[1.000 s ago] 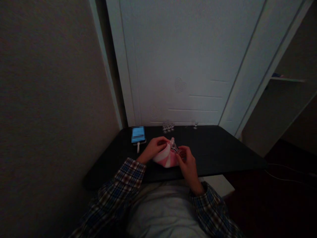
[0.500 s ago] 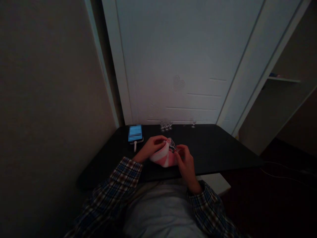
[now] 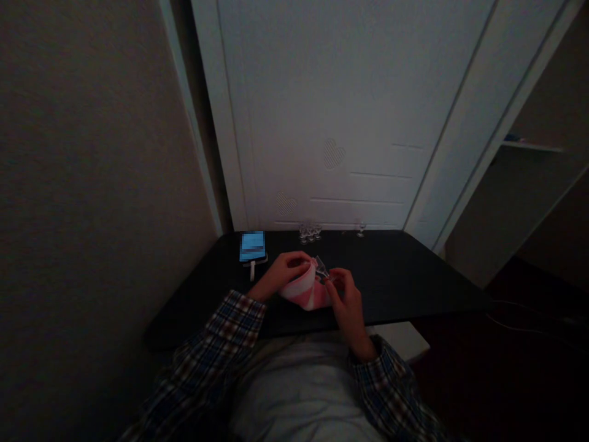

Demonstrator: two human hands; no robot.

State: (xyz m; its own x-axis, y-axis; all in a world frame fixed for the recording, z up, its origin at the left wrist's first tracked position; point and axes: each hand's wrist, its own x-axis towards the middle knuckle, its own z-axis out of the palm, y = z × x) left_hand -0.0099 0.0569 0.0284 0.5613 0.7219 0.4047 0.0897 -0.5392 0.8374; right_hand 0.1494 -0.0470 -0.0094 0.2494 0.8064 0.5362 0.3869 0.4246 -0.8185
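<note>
A pink-and-white striped pouch (image 3: 304,296) of soft material rests on the black table near its front edge. My left hand (image 3: 284,273) grips the pouch's upper left edge, fingers closed over it. At the pouch's opening, my right hand (image 3: 347,304) pinches a small clear glass (image 3: 321,266), tilted with its wide end up and to the left. The glass's lower end is hidden by my fingers and the pouch. What else lies inside the pouch cannot be made out.
Several tiny stemmed glasses (image 3: 310,232) stand together at the back of the black table (image 3: 396,276). A single stemmed glass (image 3: 361,229) stands farther right. A lit phone (image 3: 253,246) with a white plug or cable (image 3: 253,271) lies at the left. Behind is a white panel (image 3: 322,92).
The small glass at the pouch's opening has tilted slightly and shows a bit more clearly. Both hands keep nearly the same place; the whole view has shifted slightly.
</note>
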